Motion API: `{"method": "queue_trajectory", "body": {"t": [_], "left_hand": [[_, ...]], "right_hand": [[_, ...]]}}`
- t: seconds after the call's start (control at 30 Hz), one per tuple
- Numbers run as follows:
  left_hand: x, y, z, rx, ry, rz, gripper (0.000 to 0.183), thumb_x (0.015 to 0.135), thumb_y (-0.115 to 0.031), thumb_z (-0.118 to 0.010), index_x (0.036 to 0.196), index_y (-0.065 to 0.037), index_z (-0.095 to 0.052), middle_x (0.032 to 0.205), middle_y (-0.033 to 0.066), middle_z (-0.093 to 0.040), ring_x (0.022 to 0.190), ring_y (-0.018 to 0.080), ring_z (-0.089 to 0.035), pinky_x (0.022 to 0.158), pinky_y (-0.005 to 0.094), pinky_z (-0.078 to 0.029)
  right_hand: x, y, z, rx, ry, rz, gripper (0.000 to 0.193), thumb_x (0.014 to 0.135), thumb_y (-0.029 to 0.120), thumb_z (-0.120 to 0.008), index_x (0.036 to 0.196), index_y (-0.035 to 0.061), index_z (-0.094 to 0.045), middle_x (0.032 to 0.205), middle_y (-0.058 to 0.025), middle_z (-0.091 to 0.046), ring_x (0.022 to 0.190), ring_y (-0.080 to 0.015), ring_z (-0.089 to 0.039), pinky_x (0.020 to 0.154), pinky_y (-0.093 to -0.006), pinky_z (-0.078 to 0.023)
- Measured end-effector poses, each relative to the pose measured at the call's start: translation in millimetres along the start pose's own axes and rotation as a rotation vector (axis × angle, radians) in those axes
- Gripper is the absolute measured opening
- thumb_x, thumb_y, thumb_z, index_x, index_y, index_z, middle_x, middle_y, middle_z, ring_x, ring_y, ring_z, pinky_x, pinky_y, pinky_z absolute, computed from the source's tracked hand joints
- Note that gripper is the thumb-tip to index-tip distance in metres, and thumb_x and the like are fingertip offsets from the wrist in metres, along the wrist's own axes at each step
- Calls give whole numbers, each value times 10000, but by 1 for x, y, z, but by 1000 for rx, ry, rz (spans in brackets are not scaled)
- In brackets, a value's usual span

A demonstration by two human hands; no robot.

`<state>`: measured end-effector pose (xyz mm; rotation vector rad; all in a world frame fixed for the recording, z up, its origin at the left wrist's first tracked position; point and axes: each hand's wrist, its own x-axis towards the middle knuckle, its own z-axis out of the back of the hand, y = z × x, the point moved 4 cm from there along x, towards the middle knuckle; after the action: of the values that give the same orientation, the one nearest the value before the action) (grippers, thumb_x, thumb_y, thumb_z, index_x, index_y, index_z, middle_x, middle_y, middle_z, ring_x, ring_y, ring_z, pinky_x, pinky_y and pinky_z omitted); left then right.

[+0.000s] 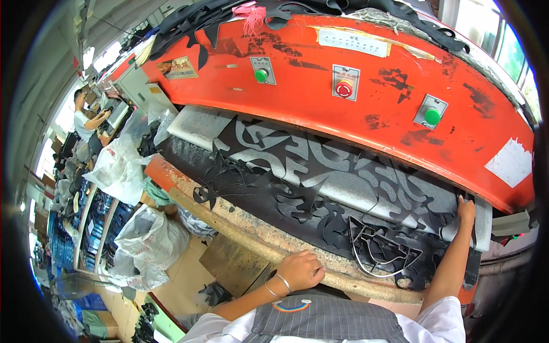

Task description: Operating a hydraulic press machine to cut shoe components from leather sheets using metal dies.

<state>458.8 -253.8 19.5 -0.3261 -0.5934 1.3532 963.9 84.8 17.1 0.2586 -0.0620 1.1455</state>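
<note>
My right hand (pixel 466 210) reaches to the far right end of the white cutting board (pixel 483 226). Its fingers are closed on the edge of a black sheet (pixel 438 216) with shapes cut out of it, which lies across the board under the red press. My left hand (pixel 300 270) is curled into a loose fist at the front edge of the worn bench (pixel 246 233), with nothing visible in it. Between my hands a metal cutting die (pixel 382 250), a frame of curved strips, lies on black scraps.
The red press beam (pixel 320 68) spans above the board, with green buttons (pixel 432 116) and a red stop button (pixel 343 88). Tangled black offcuts (pixel 297 203) cover the bench. Plastic bags (pixel 150 240) stand at left. Another person (pixel 86 120) works farther back.
</note>
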Motion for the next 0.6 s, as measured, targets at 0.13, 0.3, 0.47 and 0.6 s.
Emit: {"method": "queue_trajectory", "body": {"t": [0.13,0.3,0.47,0.6], "left_hand": [[2,4,-1,-48,76,-25,185,799,-287,-657,700,-139,-710,664,-24,-604,676,176,-568,556,318,-500],[5,21,-7,-131,183,-76,183,839,-293,-670,758,-137,-720,742,-28,-636,736,179,-596,622,309,-521],[42,125,68,-312,-81,40,160,811,-233,-715,755,-83,-704,798,64,-674,801,259,-626,735,382,-508],[91,244,162,-17,-324,179,132,826,-180,-677,789,-56,-704,822,109,-681,825,314,-625,771,413,-496]], "right_hand": [[13,37,-3,-49,-10,-89,692,891,554,-550,1178,-75,-549,1211,-332,-555,1121,-472,-554,967,-502,-451],[31,33,-27,-74,-77,-150,625,930,534,-477,1200,-26,-531,1129,-297,-613,1067,-452,-597,902,-542,-469],[91,-146,-10,486,-298,-145,693,990,555,-300,1278,-17,-567,1181,-274,-627,1163,-396,-567,959,-430,-424],[-6,-66,-10,802,63,-451,669,938,580,-444,1279,25,-595,1019,-145,-667,877,-230,-619,746,-347,-486]]}}
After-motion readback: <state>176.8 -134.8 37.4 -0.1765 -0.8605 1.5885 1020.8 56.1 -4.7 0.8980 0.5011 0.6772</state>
